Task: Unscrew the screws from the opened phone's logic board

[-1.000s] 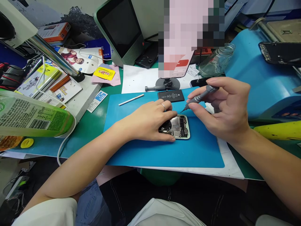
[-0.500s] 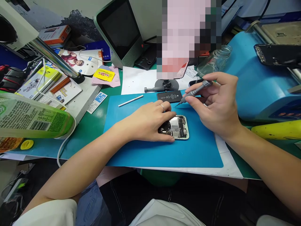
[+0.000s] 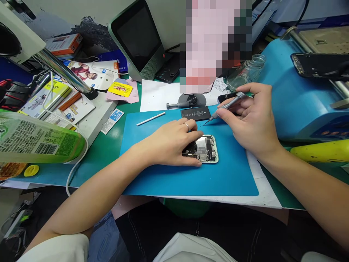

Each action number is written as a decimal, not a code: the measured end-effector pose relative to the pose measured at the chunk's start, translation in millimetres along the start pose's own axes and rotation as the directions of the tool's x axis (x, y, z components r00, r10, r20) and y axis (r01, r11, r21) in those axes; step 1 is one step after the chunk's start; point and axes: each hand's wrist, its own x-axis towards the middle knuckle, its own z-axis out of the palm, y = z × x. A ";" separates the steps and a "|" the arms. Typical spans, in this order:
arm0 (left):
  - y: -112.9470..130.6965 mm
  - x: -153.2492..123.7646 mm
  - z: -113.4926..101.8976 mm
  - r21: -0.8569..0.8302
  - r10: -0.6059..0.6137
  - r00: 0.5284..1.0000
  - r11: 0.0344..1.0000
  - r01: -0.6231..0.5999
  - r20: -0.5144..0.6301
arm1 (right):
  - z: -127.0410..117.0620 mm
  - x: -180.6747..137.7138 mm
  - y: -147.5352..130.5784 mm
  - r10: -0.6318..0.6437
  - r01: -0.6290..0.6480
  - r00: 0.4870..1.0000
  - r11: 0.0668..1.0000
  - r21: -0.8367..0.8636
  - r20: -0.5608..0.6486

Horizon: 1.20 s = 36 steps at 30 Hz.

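My left hand point(image 3: 178, 142) lies over the left part of an opened phone point(image 3: 211, 149), thumb and index finger gripping its two long edges. The phone's circuit board and inner parts show at its right end; the rest is under my palm. In my right hand point(image 3: 249, 116) is a grey precision screwdriver point(image 3: 225, 108), pinched between thumb and fingers. Its thin tip points down and left, near the blue mat point(image 3: 174, 182) and apart from the phone. Just behind my left fingers rests a black phone battery point(image 3: 195, 113).
A white stick point(image 3: 151, 119) lies on the mat. Behind it is a grey stand point(image 3: 192, 100). A glass jar point(image 3: 247, 72) and a blue machine point(image 3: 294, 98) stand to the right. On the left are a green bottle point(image 3: 40, 138), a white cable point(image 3: 71, 176) and booklets point(image 3: 46, 96).
The screwdriver and my right hand have shifted very slightly. My left hand keeps its hold on the phone. The whole view has moved a little.
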 end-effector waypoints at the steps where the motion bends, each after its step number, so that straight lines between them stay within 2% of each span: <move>1: -0.1 0.0 0.0 -0.001 0.000 1.000 1.000 0.000 0.000 | -0.3 0.5 0.6 0.009 -0.009 1.000 1.000 -0.001 -0.007; 6: 0.6 -0.2 -1.4 0.011 -0.007 1.000 1.000 0.007 0.014 | -2.4 0.3 2.4 0.009 -0.009 1.000 0.999 -0.039 -0.002; 9: 1.0 -0.3 -2.0 0.012 -0.007 1.000 1.000 0.007 0.011 | -4.3 -2.6 -0.4 -0.110 0.118 0.989 0.990 -0.083 0.098; 12: 0.4 0.1 -1.2 0.002 0.000 1.000 1.000 0.000 0.001 | -7.9 -4.8 -6.3 -0.247 0.288 0.921 0.952 -0.102 0.300; 15: -1.0 0.3 0.4 0.001 0.006 1.000 1.000 -0.006 -0.002 | -14.2 -4.3 -10.6 -0.264 0.352 0.853 0.928 -0.122 0.451; 17: -1.8 0.1 1.0 0.002 0.007 1.000 1.000 -0.007 0.001 | -18.8 -3.2 -10.0 -0.256 0.366 0.838 0.918 -0.149 0.482; 20: -1.7 -0.3 0.7 0.005 0.005 1.000 1.000 -0.005 0.006 | -22.9 -2.2 -5.5 -0.250 0.343 0.865 0.927 -0.149 0.434; 25: 0.5 1.1 1.4 -0.024 -0.053 0.998 0.998 0.052 -0.032 | -17.2 -3.2 -5.7 -0.261 0.284 0.936 0.956 -0.067 0.236; 27: 0.6 2.1 3.4 -0.038 -0.132 0.985 0.991 0.128 -0.111 | -13.7 -3.8 -9.6 -0.283 0.291 0.943 0.957 -0.020 0.176; 31: -1.1 5.5 8.3 -0.068 -0.291 0.909 0.956 0.284 -0.300 | -9.4 -4.6 -16.8 -0.293 0.293 0.946 0.956 0.017 0.138; 33: -2.1 8.6 10.2 -0.078 -0.325 0.887 0.945 0.318 -0.329 | -8.1 -5.0 -18.7 -0.292 0.293 0.947 0.956 0.014 0.136; 36: -3.4 14.0 11.8 -0.087 -0.340 0.888 0.940 0.330 -0.309 | -6.1 -6.1 -20.2 -0.303 0.304 0.945 0.953 0.011 0.123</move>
